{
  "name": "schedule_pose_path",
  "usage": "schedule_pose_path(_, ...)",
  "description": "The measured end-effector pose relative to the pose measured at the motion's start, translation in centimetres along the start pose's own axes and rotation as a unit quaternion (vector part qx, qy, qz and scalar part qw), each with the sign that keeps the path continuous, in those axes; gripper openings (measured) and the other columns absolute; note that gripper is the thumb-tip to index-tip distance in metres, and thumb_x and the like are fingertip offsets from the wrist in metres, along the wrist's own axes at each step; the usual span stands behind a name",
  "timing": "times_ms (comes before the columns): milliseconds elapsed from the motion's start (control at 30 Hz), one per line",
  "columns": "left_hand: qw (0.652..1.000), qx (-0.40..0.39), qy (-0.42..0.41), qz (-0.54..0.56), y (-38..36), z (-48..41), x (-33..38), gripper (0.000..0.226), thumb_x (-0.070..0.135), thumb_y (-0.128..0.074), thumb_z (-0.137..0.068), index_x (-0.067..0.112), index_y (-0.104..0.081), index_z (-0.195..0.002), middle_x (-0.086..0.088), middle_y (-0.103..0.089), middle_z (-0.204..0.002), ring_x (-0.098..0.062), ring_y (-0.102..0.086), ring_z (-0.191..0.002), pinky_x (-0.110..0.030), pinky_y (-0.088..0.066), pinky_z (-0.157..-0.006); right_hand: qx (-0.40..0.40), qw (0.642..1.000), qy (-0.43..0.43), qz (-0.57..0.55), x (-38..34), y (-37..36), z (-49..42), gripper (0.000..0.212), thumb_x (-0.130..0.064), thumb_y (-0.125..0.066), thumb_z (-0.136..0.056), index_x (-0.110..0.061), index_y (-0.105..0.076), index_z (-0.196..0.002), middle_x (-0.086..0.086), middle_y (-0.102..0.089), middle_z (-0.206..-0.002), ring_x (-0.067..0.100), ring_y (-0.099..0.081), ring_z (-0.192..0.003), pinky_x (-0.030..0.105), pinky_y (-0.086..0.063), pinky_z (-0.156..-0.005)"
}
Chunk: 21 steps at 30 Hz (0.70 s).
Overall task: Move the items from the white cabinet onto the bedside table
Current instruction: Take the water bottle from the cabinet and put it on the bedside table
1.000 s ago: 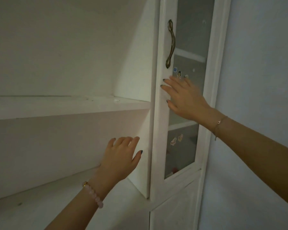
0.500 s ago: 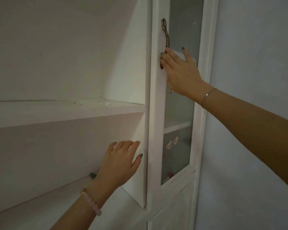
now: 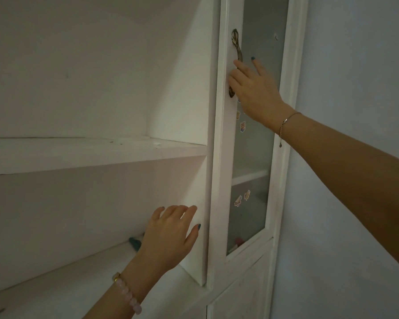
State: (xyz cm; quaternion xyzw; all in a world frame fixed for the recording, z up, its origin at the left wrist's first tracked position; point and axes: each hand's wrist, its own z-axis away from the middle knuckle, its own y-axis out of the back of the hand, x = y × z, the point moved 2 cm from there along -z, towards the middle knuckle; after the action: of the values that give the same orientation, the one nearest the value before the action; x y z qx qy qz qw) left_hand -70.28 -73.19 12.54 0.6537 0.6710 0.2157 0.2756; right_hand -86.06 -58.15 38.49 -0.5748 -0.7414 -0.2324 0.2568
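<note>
White cabinet [image 3: 97, 155]: stickered glass door [image 3: 251, 157], brass handle [image 3: 235, 40] in right hand [image 3: 256, 93].

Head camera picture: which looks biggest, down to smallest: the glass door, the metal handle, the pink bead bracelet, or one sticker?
1. glass door
2. metal handle, partly hidden by the right hand
3. pink bead bracelet, which is nearer the camera, so its place against the handle is unsure
4. sticker

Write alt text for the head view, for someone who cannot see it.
A person's right hand grips the brass handle on the glass door of a white cabinet. Their left hand reaches, fingers open, into the open lower shelf beside it, next to a small teal item.
</note>
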Motion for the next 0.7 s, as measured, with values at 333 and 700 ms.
schedule_pose_path(333,1.000,0.000,0.012,-0.015,1.1,1.3,1.5,0.041,0.042,-0.038,-0.086,0.020,-0.067,-0.105,0.007,-0.070,-0.090,-0.013,-0.067,-0.079,-0.036,-0.056,-0.071,0.024,0.998,-0.033,-0.040,-0.2,0.3,-0.5,0.027,0.008,-0.062,-0.073,0.005,-0.060,-0.100,0.023,-0.062,-0.101,0.037,-0.054,-0.113,0.059,-0.036,-0.100)
schedule_pose_path(700,0.997,0.014,0.046,-0.065,3.1,2.0,3.6,0.039,0.043,-0.039,-0.084,0.020,-0.066,-0.102,0.009,-0.069,-0.086,-0.012,-0.067,-0.076,-0.034,-0.056,-0.068,0.007,0.999,0.018,0.027,-0.2,0.9,-1.4,0.017,-0.001,-0.069,-0.060,-0.014,-0.066,-0.070,-0.001,-0.062,-0.069,0.018,-0.063,-0.081,0.043,-0.044,-0.097)
